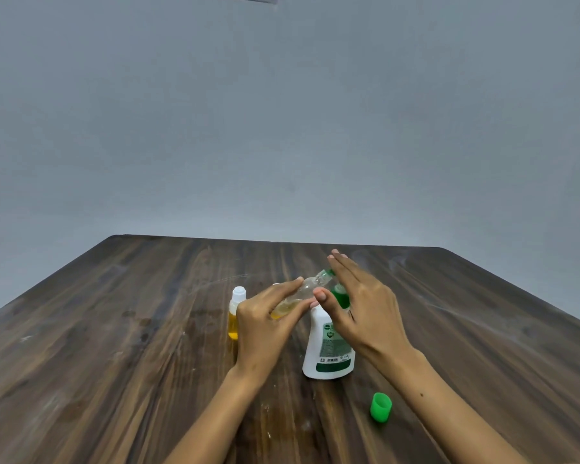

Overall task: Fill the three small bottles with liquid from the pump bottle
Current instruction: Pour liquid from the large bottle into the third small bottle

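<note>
A dark wooden tabletop carries a white pump bottle near centre, a small bottle of yellow liquid at its nine o'clock, and a green cap at five o'clock.

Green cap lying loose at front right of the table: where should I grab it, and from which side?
Probably pinch the green cap across its ribbed side wall, coming from above. It seems to stand on its closed end with the open mouth up, alone on the table, clear of the pump bottle. The right hand is nearer; the left hand holds the tilted small bottle.
</note>
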Demonstrator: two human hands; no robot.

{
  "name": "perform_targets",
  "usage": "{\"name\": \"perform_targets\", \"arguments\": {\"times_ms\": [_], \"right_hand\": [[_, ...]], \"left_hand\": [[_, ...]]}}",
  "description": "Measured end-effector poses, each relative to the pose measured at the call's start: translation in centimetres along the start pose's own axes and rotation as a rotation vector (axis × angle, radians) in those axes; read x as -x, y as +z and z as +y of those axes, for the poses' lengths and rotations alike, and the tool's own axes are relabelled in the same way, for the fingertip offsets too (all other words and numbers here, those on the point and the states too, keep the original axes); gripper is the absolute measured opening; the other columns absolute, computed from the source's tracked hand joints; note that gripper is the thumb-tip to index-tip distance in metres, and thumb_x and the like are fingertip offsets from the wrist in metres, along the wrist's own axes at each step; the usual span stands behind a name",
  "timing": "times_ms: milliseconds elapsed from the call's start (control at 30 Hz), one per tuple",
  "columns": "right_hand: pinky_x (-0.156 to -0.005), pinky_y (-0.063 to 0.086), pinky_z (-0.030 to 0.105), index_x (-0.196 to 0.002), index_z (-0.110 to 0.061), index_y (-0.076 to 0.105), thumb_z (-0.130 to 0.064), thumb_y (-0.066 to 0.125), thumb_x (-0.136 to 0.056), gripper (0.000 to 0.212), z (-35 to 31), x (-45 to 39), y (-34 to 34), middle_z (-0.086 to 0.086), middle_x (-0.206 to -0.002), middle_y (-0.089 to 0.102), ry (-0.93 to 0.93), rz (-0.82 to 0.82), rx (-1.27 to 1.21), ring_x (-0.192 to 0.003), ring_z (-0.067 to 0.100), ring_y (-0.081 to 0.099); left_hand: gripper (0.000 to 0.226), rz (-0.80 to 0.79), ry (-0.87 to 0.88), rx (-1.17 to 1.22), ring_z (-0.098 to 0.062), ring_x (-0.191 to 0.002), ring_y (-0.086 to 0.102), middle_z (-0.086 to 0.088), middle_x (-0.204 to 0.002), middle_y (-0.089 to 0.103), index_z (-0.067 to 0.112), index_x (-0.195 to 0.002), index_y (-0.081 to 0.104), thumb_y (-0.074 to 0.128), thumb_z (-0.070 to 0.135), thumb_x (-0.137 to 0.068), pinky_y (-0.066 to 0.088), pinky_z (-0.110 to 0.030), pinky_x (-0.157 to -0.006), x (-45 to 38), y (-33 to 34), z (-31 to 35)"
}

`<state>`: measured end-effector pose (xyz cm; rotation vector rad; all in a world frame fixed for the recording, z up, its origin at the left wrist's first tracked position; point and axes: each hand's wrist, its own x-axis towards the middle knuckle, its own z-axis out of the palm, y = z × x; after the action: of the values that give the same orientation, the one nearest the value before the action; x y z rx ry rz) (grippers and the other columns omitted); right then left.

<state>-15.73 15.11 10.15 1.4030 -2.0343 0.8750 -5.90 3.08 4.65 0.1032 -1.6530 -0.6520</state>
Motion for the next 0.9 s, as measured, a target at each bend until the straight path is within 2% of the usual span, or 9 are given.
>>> {"name": "perform_targets", "arguments": {"times_ms": [200,333,433,533,667,767,900], "right_hand": [[-0.105,0.020,0.017,-0.146,-0.017,0.035,-0.087,0.000,-0.074,0.106,0.7,-0.1,-1.1,-0.005,-0.153,0.029,-0.075,-0.124,0.010,-0.139,0.006,0.025],[-0.107,0.021,0.018,-0.145,-0.020,0.037,-0.087,0.002,-0.074,0.104,1.0,-0.2,-1.3,-0.006,-0.152,0.032,-0.064,-0.146,-0.045,-0.139,0.004,0.026],[-0.108,0.024,0.021,-0.145,-0.020,0.038,-0.086,0.005,-0.075,0.101,1.2,-0.1,-1.2,-0.006,-0.151,0.034,-0.060,-0.147,-0.073,-0.138,0.006,0.029],[-0.107,0.022,0.019,-0.145,-0.021,0.037,-0.086,0.004,-0.075,0.100,1.1,-0.1,-1.2,-0.007,-0.151,0.033,-0.058,-0.157,-0.057,-0.138,0.004,0.027],[-0.112,0.014,0.020,-0.145,-0.020,0.037,-0.086,-0.003,-0.074,0.105,0.3,-0.1,-1.4,-0.005,-0.152,0.032,-0.059,-0.152,0.053,-0.141,0.006,0.023],[-0.113,0.003,0.020,-0.146,-0.018,0.035,-0.084,-0.012,-0.070,0.111,-0.8,-0.2,-1.4,-0.002,-0.154,0.028,-0.053,-0.144,0.173,-0.142,0.007,0.018],[-0.111,0.004,0.021,-0.149,-0.014,0.028,-0.084,-0.006,-0.070,0.111,-1.6,0.6,-0.8,0.001,-0.155,0.026,0.001,-0.122,0.220,-0.142,0.012,0.020]], "left_hand": [[0.040,-0.001,0.036,-0.028,-0.001,-0.093,0.068,0.001,-0.097,0.075,0.004,-0.102,0.076,0.076,0.035,-0.076,0.050,-0.008,-0.080,0.1,0.1,-0.1],[0.038,0.029,0.017,-0.015,-0.001,-0.091,0.070,0.002,-0.096,0.075,0.006,-0.102,0.076,0.085,0.021,-0.068,0.054,-0.014,-0.079,0.0,0.0,-0.3],[0.038,0.077,-0.034,0.030,0.001,-0.092,0.070,0.005,-0.098,0.075,0.009,-0.102,0.076,0.085,0.023,-0.068,0.055,-0.018,-0.081,-0.1,0.1,-0.2],[0.038,0.078,-0.053,0.062,0.001,-0.093,0.070,0.007,-0.098,0.075,0.010,-0.102,0.076,0.083,0.026,-0.069,0.055,-0.018,-0.082,-0.1,0.3,0.1],[0.042,0.063,-0.041,0.080,0.002,-0.093,0.069,0.006,-0.098,0.074,0.007,-0.103,0.075,0.077,0.036,-0.072,0.054,-0.016,-0.081,-0.1,0.2,0.5],[0.039,0.051,-0.036,0.066,-0.001,-0.094,0.070,0.003,-0.100,0.075,0.005,-0.103,0.075,0.075,0.032,-0.075,0.056,-0.019,-0.081,-0.1,0.2,0.5],[0.037,0.041,-0.028,0.061,0.000,-0.095,0.068,0.001,-0.098,0.075,0.004,-0.103,0.075,0.071,0.030,-0.077,0.052,-0.011,-0.080,0.1,0.2,0.9]]}}
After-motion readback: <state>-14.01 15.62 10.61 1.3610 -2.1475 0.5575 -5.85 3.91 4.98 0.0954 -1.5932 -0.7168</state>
